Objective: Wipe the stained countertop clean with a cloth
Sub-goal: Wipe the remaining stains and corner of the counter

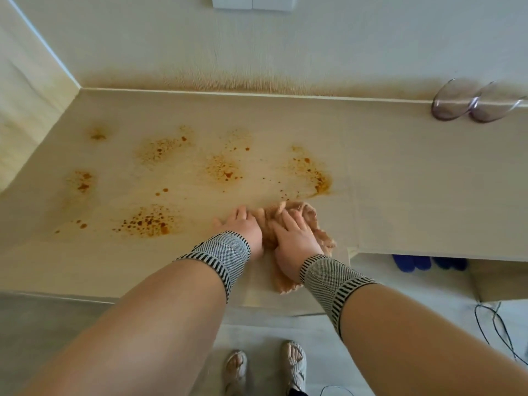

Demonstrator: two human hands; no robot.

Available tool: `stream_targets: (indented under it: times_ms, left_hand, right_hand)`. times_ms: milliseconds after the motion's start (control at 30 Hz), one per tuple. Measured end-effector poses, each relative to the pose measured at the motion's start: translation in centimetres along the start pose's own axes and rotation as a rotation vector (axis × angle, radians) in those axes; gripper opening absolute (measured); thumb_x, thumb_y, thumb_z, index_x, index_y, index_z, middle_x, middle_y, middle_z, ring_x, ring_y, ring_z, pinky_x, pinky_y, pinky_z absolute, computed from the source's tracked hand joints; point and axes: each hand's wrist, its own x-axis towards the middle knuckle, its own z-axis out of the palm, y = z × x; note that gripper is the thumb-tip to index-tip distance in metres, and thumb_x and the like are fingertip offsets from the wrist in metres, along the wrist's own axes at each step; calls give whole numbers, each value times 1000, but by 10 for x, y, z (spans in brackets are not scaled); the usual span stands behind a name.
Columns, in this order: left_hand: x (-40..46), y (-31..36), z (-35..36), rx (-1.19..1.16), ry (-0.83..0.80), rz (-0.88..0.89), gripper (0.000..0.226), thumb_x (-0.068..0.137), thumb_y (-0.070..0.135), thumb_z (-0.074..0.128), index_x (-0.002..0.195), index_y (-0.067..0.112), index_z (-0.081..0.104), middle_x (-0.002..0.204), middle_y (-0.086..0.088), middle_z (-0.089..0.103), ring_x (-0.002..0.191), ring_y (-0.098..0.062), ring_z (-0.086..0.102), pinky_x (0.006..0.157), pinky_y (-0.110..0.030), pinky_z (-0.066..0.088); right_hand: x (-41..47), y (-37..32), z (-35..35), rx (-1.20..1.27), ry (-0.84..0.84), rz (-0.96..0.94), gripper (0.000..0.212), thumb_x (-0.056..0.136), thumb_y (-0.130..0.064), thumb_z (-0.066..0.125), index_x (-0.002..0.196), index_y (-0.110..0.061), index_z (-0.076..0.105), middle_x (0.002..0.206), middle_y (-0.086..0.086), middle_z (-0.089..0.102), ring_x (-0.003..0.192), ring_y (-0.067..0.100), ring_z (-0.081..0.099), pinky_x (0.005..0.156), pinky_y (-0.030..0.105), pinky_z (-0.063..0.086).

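On countertop (400, 172): 1 cloth (285, 221), roughly 8 stains (154, 222).

Single head-worn wide-angle view, looking steeply down and forward from above the bench (400, 172). Close over both forearms, with the wall (285, 47) at top of frame and the floor (328, 352) with sandalled feet (294, 364) at the bottom.

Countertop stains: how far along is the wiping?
Barely begun. Both hands, left hand and right hand, press the tan cloth on the countertop near its front edge. No patch looks clearly wiped. Left: the orange stains across the surface, the nearest just beyond the cloth.
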Motion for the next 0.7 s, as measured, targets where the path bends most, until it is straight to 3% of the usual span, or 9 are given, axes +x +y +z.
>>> stream_targets:
  times_ms: [67,167,267,333,400,467,533,633,700]
  left_hand:
    - [1,2,-3,29,-6,2,89,93,38,57,157,8,4,165,-4,-6,151,-23,0,118,-56,10]
    - [0,6,-5,65,-16,-6,92,91,37,61,157,7,3,164,-7,-6,151,-25,3,119,-56,13]
    - [-2,9,-8,64,-17,-17,94,90,41,61,157,6,3,165,-9,-6,151,-27,4,119,-58,13]
    - [-2,9,-7,54,-24,-17,96,91,40,61,157,6,0,165,-10,-9,152,-28,0,119,-58,11]
    - [0,9,-7,52,-20,-22,97,91,39,62,156,6,-2,164,-10,-10,152,-27,-1,120,-58,11]
    - [1,9,-7,46,-22,-32,95,90,41,62,157,6,4,165,-8,-7,152,-26,0,120,-56,14]
    - [2,10,-8,34,-30,-48,89,90,43,61,157,9,11,165,-6,-6,152,-25,0,119,-56,14]
    - [3,10,-7,39,-14,-44,89,91,40,57,156,7,7,165,-6,-5,152,-25,1,119,-58,14]
    - [3,10,-6,49,-16,-44,94,90,38,62,156,6,3,165,-7,-4,151,-26,2,118,-59,16]
  right_hand:
    - [1,16,-9,-13,-36,-25,63,92,-14,42,152,-31,34,164,-4,10,151,22,0,124,47,8]
    - [-3,63,-22,-15,88,202,56,89,-22,47,144,-28,44,157,1,23,145,25,13,121,52,12]
    - [-2,83,-33,-54,98,536,64,95,-32,42,154,-16,22,164,12,7,149,37,4,122,52,9]
    - [7,69,-34,-18,75,610,67,97,-28,41,157,-15,15,164,14,-1,149,39,-1,121,52,8]
    - [15,46,-33,-14,47,452,68,92,-19,53,154,-20,25,163,10,5,148,37,3,120,54,10]
    - [19,24,-20,-73,14,146,67,87,-13,60,148,-26,38,160,5,15,146,34,8,121,55,13]
    - [21,16,-12,-118,-76,-68,67,89,-12,55,151,-29,35,161,0,14,149,30,3,122,53,14]
    - [26,45,-19,-96,-112,-68,61,87,-14,54,140,-42,47,161,-6,17,150,27,1,122,56,7]
    - [18,74,-29,-50,-8,132,65,84,-16,55,139,-49,43,163,-6,10,150,32,-4,119,63,3]
